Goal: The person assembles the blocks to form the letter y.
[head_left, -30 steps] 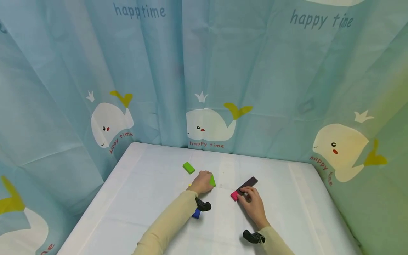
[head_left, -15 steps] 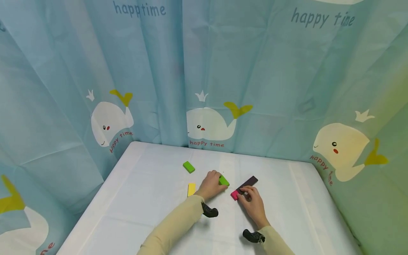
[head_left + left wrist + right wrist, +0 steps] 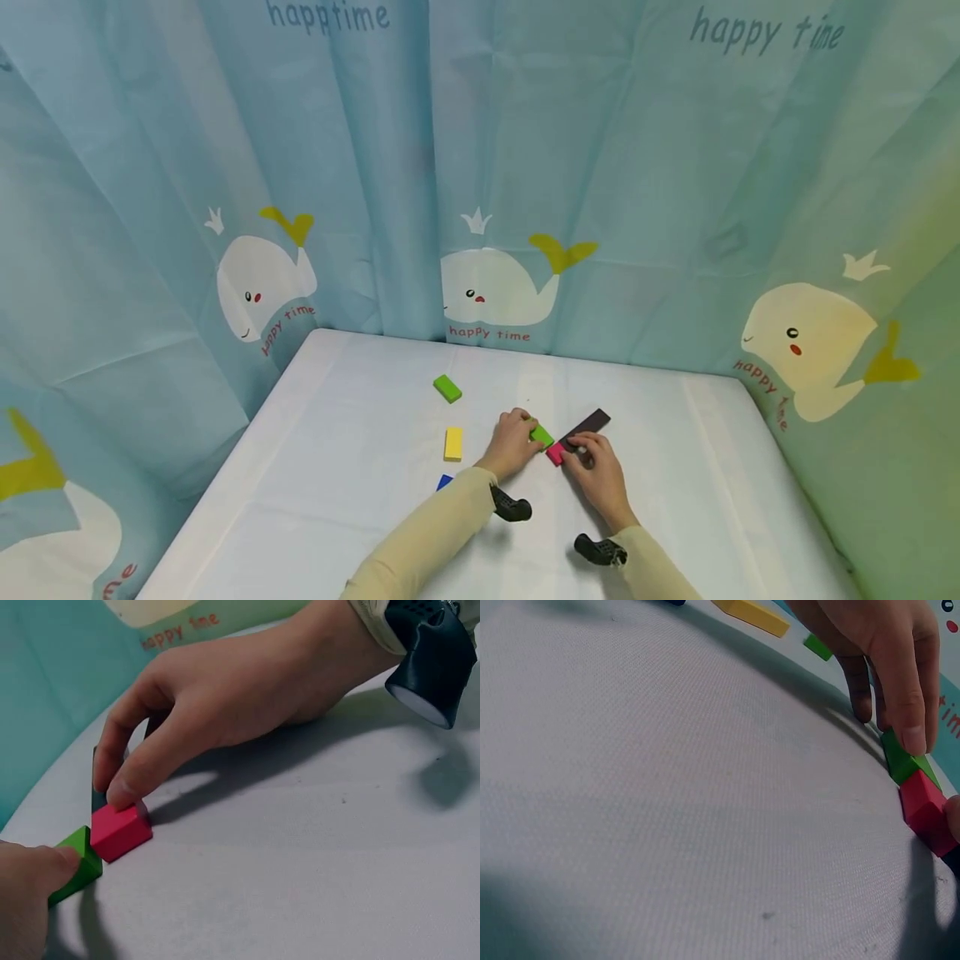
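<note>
My left hand (image 3: 512, 444) holds a green block (image 3: 541, 433) between thumb and fingers. One end of that block meets a pink block (image 3: 555, 452), and in the left wrist view the two touch. Behind the pink block runs a long dark block (image 3: 592, 422), set at a slant. My right hand (image 3: 602, 479) has its thumb on the pink block and its index finger by the dark block, as the left wrist view shows. In the right wrist view only a thumb tip (image 3: 954, 817) of it appears, against the pink block (image 3: 924, 808).
To the left lie a second green block (image 3: 447, 388), a yellow block (image 3: 453, 444) and a blue block (image 3: 445, 482), partly hidden by the left sleeve. A white-covered table (image 3: 300, 467) carries everything. A curtain (image 3: 375, 167) with whales hangs behind its far edge.
My left hand has carried the green block rightward up to the pink block. The yellow block has come into full sight. My right hand stays nearly where it was.
</note>
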`<move>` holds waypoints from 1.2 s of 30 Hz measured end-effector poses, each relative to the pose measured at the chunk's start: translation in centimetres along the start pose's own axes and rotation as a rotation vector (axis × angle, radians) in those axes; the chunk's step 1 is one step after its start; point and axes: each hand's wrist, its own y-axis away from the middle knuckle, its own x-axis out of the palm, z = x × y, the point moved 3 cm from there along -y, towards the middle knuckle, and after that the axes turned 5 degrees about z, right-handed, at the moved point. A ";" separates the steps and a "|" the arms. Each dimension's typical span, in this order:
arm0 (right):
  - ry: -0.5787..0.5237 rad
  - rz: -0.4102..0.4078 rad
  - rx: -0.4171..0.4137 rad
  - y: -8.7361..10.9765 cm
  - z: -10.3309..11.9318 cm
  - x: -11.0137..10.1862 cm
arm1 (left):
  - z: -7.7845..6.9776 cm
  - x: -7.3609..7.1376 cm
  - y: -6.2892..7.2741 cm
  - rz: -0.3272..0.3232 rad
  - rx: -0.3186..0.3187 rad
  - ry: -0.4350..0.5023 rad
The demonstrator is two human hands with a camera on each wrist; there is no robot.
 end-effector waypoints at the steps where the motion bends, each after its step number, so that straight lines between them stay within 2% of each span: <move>1: 0.001 0.002 0.003 0.0 0.0 0.0 | 0.0 0.1 -0.1 0.003 -0.007 0.015; 12: -0.013 0.007 0.012 -0.1 -0.1 0.1 | 0.3 0.2 -0.2 -0.012 -0.010 0.182; 15: -0.016 0.010 0.015 -0.1 -0.1 0.1 | 0.4 0.3 -0.3 -0.005 -0.020 0.203; 25: -0.003 0.025 0.044 -0.3 0.0 0.1 | 0.4 0.2 -0.6 -0.002 -0.005 0.193; 32: -0.001 0.003 0.010 -0.3 0.2 0.2 | 0.5 0.4 -0.8 -0.005 0.001 0.184; 36: -0.001 0.004 0.026 -0.2 0.1 0.1 | 0.4 0.5 -0.8 0.014 -0.004 0.179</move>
